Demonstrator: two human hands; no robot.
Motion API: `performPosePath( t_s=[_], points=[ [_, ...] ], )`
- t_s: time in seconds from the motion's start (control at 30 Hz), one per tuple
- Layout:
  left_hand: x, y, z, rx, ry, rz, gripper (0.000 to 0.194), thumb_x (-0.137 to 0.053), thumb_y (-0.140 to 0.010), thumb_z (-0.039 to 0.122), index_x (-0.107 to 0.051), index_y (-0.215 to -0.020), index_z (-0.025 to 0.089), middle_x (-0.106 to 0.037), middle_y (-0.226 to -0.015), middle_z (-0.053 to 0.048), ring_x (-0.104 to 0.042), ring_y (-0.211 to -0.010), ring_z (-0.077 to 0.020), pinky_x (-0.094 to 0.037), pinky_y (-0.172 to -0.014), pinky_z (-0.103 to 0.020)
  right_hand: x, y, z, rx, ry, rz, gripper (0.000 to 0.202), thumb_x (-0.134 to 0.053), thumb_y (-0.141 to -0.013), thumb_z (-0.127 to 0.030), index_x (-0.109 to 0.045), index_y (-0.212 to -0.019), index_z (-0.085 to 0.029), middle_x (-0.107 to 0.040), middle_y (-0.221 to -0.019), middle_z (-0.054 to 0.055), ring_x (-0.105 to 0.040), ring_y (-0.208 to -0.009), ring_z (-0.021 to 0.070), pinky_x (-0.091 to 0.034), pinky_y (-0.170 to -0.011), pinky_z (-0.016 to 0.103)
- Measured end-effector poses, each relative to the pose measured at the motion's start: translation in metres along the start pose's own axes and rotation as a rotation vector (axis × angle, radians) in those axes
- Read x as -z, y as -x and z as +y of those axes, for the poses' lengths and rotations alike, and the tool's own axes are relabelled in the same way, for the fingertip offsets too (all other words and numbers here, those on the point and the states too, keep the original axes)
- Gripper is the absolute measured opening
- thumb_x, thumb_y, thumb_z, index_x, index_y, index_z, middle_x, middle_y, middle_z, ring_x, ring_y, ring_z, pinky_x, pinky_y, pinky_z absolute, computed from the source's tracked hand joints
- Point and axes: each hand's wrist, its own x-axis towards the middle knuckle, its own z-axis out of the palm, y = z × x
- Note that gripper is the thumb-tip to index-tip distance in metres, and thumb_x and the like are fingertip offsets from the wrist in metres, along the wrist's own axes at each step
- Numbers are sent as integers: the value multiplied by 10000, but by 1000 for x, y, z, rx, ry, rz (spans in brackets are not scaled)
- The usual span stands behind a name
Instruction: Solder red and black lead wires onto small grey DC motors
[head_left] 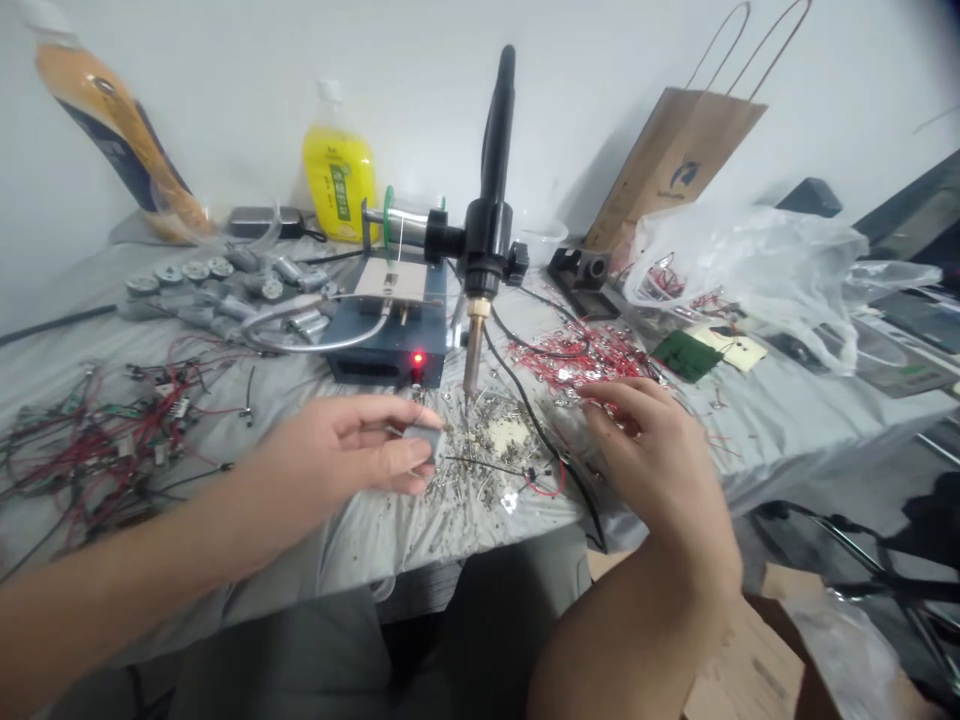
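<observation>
My left hand (375, 445) pinches a small grey metal motor (424, 440) between thumb and fingers, left of the soldering iron's tip. From beside the motor a black wire (484, 465) runs right to a small dark part with a red wire loop (553, 482). My right hand (652, 440) is at the near edge of a heap of red wires (581, 355) with shiny metal ends. Its fingers are curled together on a red wire there, partly hidden by the fingers. Between my hands the soldering iron (480, 270) points down from its holder.
The blue soldering station (386, 335) carries a solder spool (411, 228). Grey motors (247, 285) and wired parts (142, 430) lie left. Solder scraps (487, 435) litter the middle. A black cable (551, 430) crosses the table. Bottles, a paper bag (675, 160) and a plastic bag (750, 260) stand behind.
</observation>
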Motion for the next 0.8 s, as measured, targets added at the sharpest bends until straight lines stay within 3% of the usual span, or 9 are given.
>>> performPosePath(
  t_s=[0.17, 0.27, 0.33, 0.5, 0.8],
  points=[
    [3, -2, 3, -86, -83, 49, 281, -978, -861, 353, -886, -1112, 266, -863, -924, 6, -852, -774, -157, -717, -711, -155, -15, -18, 10, 23, 60, -71, 320, -619, -1032, -274, -879, -1213, -229, -759, -1207, 114, -720, -1086, 281, -548, -1029, 462],
    [1, -2, 8, -156, -165, 76, 261, -957, -855, 313, -890, -1102, 268, -876, -946, 14, -871, -833, -137, -670, -776, -74, -23, -28, 14, 78, 76, -131, 361, -622, -1029, -239, -892, -1265, -282, -750, -1298, 117, -693, -1212, 316, -482, -1146, 545],
    [-2, -1, 10, -218, -211, 100, 230, -936, -847, 292, -894, -1072, 265, -891, -1042, 12, -885, -937, -140, -648, -838, -48, -26, -33, 17, 108, 75, -139, 330, -629, -1022, -230, -916, -1171, -294, -743, -1328, 115, -673, -1258, 335, -436, -1186, 583],
    [-6, 0, 9, -337, -239, 139, 182, -891, -841, 239, -890, -1020, 271, -892, -1081, 36, -884, -970, -134, -656, -883, -59, -29, -39, 26, 143, 61, -107, 226, -688, -999, -276, -913, -977, -289, -730, -1283, 110, -646, -1198, 344, -450, -1139, 582],
    [-7, -3, 5, -424, -264, 156, 162, -886, -853, 207, -877, -993, 287, -881, -1068, 68, -878, -997, -116, -657, -956, -72, -30, -38, 32, 192, 46, -179, 263, -588, -1074, -323, -838, -1006, -277, -740, -1230, 92, -638, -1196, 332, -412, -1144, 560]
  ],
)
